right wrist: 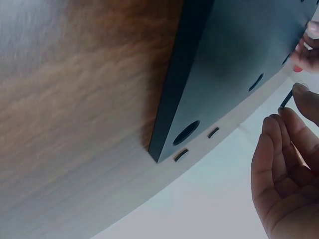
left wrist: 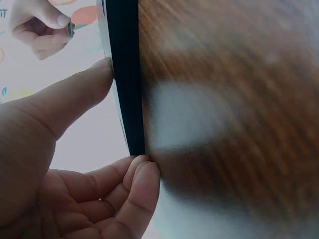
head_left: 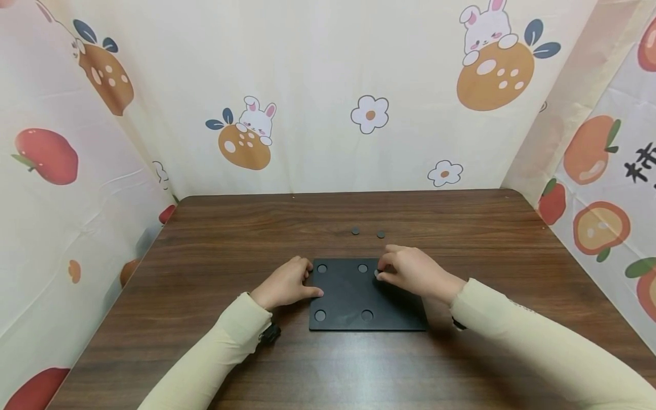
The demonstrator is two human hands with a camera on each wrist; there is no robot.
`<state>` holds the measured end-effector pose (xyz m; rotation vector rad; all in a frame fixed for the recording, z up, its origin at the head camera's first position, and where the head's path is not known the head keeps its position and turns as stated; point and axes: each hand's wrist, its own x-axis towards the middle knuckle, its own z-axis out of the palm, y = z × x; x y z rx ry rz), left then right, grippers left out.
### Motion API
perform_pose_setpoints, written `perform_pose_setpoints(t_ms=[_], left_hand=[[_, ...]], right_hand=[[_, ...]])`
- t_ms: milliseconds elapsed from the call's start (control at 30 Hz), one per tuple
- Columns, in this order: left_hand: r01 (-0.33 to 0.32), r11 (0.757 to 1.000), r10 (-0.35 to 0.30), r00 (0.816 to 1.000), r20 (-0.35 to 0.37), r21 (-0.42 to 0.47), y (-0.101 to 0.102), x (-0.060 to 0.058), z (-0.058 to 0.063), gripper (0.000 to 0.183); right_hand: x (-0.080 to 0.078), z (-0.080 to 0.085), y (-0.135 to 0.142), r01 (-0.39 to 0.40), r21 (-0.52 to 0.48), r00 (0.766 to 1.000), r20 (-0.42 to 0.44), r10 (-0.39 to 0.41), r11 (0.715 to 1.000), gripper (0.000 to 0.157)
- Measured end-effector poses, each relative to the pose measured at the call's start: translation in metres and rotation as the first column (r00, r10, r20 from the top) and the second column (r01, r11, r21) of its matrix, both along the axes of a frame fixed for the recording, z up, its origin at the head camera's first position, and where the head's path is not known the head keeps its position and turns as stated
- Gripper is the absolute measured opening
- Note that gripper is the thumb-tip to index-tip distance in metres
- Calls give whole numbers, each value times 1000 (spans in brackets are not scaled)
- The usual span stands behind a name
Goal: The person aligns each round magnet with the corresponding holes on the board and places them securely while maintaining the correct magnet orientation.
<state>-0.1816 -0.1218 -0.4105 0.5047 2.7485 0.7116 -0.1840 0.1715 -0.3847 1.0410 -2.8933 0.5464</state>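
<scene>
A flat black board (head_left: 340, 293) with several round recesses lies on the table. My left hand (head_left: 287, 285) holds it at the left edge; the thumb is on the rim and curled fingertips touch the far left corner, as the left wrist view (left wrist: 94, 174) also shows. Above the board's far side, my right hand (head_left: 417, 272) pinches a small dark disc (right wrist: 286, 99) between thumb and fingertips. The disc is clear of the surface in the right wrist view. Part of the board's right side is hidden under the right hand.
Two more dark discs, one on the left (head_left: 356, 231) and one on the right (head_left: 381, 234), lie on the wooden table (head_left: 246, 228) beyond the board. Printed curtains (head_left: 318, 68) hang behind the table and at both sides.
</scene>
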Motion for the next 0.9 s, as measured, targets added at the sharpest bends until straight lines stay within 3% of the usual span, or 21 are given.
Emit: perform_pose_setpoints(t_ms=[900], left_hand=[[-5,1000,5,1000,-6,-4,0,-2,-4,56]], right_hand=[[34,-10,-16,-168,-18,986,-4,168,986,9]])
